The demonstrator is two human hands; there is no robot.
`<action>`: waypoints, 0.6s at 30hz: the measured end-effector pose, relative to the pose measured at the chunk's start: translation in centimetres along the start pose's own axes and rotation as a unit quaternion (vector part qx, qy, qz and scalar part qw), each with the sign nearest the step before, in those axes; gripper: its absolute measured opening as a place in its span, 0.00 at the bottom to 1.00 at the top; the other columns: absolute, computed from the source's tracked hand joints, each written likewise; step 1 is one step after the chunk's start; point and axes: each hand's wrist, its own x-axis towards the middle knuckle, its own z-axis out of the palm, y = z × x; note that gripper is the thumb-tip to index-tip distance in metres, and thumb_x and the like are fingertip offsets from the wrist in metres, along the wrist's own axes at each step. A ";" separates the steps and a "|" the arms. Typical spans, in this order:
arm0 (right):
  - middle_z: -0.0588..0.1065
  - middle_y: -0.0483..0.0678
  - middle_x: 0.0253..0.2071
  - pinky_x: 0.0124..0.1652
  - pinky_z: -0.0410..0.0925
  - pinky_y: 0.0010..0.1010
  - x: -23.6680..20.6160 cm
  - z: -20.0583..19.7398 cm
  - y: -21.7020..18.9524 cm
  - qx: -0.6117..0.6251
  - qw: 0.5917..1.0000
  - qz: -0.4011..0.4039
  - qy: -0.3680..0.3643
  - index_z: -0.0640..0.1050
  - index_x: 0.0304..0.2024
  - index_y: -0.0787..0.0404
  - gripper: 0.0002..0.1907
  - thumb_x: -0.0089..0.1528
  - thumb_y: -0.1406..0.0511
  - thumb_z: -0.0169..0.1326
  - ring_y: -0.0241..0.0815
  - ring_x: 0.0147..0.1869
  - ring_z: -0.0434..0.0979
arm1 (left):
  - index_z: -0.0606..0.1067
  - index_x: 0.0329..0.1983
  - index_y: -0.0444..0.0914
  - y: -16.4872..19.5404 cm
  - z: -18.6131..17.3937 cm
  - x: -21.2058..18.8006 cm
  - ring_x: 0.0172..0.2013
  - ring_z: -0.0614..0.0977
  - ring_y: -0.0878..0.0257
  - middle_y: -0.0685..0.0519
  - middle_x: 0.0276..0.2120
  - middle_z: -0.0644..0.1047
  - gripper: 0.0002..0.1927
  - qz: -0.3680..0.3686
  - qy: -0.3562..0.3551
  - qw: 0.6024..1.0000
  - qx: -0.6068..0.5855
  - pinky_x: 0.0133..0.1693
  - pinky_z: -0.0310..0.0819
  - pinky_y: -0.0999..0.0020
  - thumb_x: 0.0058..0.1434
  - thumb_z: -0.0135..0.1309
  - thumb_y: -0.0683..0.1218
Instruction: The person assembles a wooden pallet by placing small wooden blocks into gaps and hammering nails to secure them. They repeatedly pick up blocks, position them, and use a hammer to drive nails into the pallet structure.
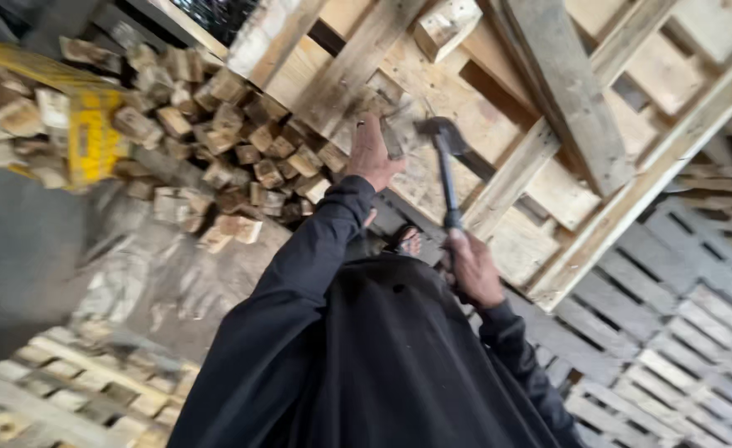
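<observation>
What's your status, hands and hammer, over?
Right hand gripping the hammer by its handle, head up against the tilted pallet. Left hand holding a wood block on the pallet. Pile of wood blocks at left.

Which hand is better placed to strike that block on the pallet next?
Right. The right hand grips the hammer, its head beside the wooden block. The left hand is steadying that block.

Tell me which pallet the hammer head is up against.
The tilted pallet propped up ahead: the hammer in the right hand meets it beside the left hand. The other pallets lie flat on the ground, untouched.
</observation>
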 end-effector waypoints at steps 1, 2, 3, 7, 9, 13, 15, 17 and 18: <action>0.69 0.44 0.20 0.19 0.61 0.27 -0.4 -0.3 0.7 0.045 0.999 -0.015 -0.009 0.74 0.38 0.63 0.23 0.69 0.50 0.44 0.35 0.18 0.66 | 0.44 0.72 0.34 0.0 -1.0 0.3 0.64 0.70 0.43 0.34 0.64 0.64 0.59 -0.055 -0.021 0.990 -0.125 0.68 0.59 0.48 0.48 0.72 0.50; 0.68 0.44 0.20 0.19 0.61 0.26 -1.1 -0.5 1.4 0.084 0.996 -0.027 -0.007 0.73 0.38 0.63 0.22 0.69 0.50 0.45 0.34 0.18 0.65 | 0.40 0.72 0.34 -0.1 -1.9 0.4 0.63 0.72 0.44 0.35 0.65 0.63 0.62 -0.120 -0.015 0.964 -0.236 0.67 0.59 0.48 0.47 0.72 0.49; 0.67 0.44 0.19 0.19 0.60 0.26 -1.6 -0.8 2.0 0.120 0.992 -0.049 0.000 0.72 0.39 0.63 0.22 0.70 0.50 0.45 0.33 0.18 0.64 | 0.36 0.73 0.35 -0.3 -2.9 0.5 0.62 0.74 0.45 0.36 0.65 0.62 0.64 -0.174 0.016 0.931 -0.320 0.66 0.59 0.49 0.46 0.71 0.48; 0.69 0.43 0.22 0.20 0.62 0.26 -2.7 -0.4 4.3 0.116 0.987 -0.001 0.111 0.72 0.39 0.64 0.22 0.69 0.51 0.48 0.32 0.20 0.67 | 0.42 0.72 0.29 -1.9 -5.2 0.4 0.58 0.78 0.45 0.35 0.64 0.63 0.61 -0.147 0.180 0.899 -0.370 0.66 0.67 0.46 0.46 0.72 0.47; 0.69 0.43 0.22 0.20 0.62 0.26 -2.3 -0.1 5.1 0.117 0.985 0.020 0.127 0.71 0.39 0.64 0.22 0.69 0.51 0.49 0.32 0.19 0.66 | 0.51 0.70 0.27 -2.7 -4.9 0.4 0.58 0.77 0.45 0.35 0.62 0.66 0.58 -0.122 0.215 0.927 -0.282 0.66 0.70 0.46 0.45 0.74 0.50; 0.65 0.44 0.19 0.17 0.59 0.29 -0.7 -0.1 6.7 0.162 0.976 0.097 0.108 0.70 0.37 0.63 0.25 0.68 0.47 0.48 0.35 0.16 0.63 | 0.57 0.67 0.32 -3.0 -2.6 -0.1 0.64 0.68 0.42 0.37 0.63 0.66 0.61 -0.172 0.105 0.979 0.020 0.66 0.62 0.43 0.40 0.78 0.62; 0.65 0.45 0.18 0.16 0.60 0.30 0.0 -0.4 7.5 0.171 0.973 0.131 0.081 0.70 0.35 0.62 0.27 0.67 0.44 0.47 0.36 0.15 0.63 | 0.53 0.70 0.34 -2.9 -2.3 -0.7 0.67 0.61 0.36 0.32 0.66 0.60 0.67 -0.155 0.038 0.983 0.090 0.65 0.58 0.38 0.39 0.78 0.68; 0.65 0.45 0.18 0.16 0.60 0.30 0.5 -0.7 8.5 0.154 0.975 0.134 0.085 0.70 0.35 0.63 0.28 0.66 0.44 0.47 0.36 0.14 0.63 | 0.44 0.76 0.34 -3.3 -2.9 -1.1 0.67 0.53 0.30 0.23 0.69 0.49 0.78 -0.120 0.019 0.991 0.062 0.62 0.56 0.35 0.36 0.78 0.71; 0.65 0.46 0.18 0.16 0.60 0.31 0.7 -0.8 9.0 0.144 0.977 0.134 0.085 0.71 0.35 0.64 0.29 0.66 0.43 0.48 0.37 0.14 0.62 | 0.43 0.78 0.36 -3.7 -3.5 -1.1 0.69 0.55 0.32 0.24 0.70 0.51 0.77 -0.081 0.024 0.994 0.072 0.64 0.57 0.37 0.37 0.74 0.74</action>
